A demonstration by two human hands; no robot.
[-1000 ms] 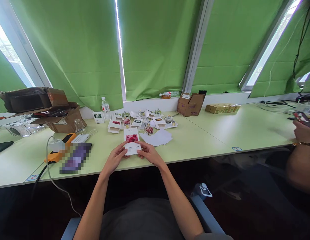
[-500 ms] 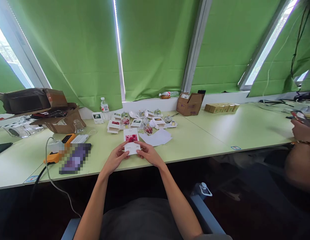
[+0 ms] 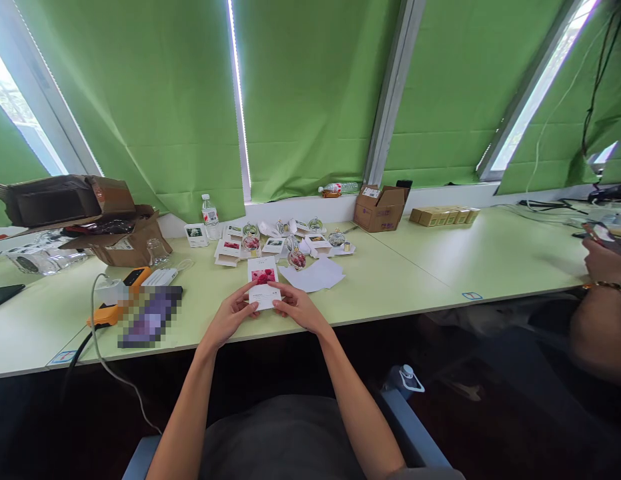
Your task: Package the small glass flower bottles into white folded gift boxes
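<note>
A white flat card box with a pink flower picture (image 3: 263, 275) lies on the pale green table (image 3: 400, 280) near its front edge. My left hand (image 3: 231, 315) pinches the box's near left corner. My right hand (image 3: 299, 307) pinches its near right corner, thumb and forefinger on the white lower end. Behind the box lie loose white paper sheets (image 3: 315, 275) and a cluster of similar small flower boxes and glass ornaments (image 3: 280, 241).
Open cardboard boxes (image 3: 80, 217) stand at the far left, one small brown box (image 3: 383, 208) and a row of tan boxes (image 3: 444, 215) at the back. An orange device (image 3: 124, 293) with a cable lies left. Another person's hand (image 3: 605, 257) holds something at the right edge.
</note>
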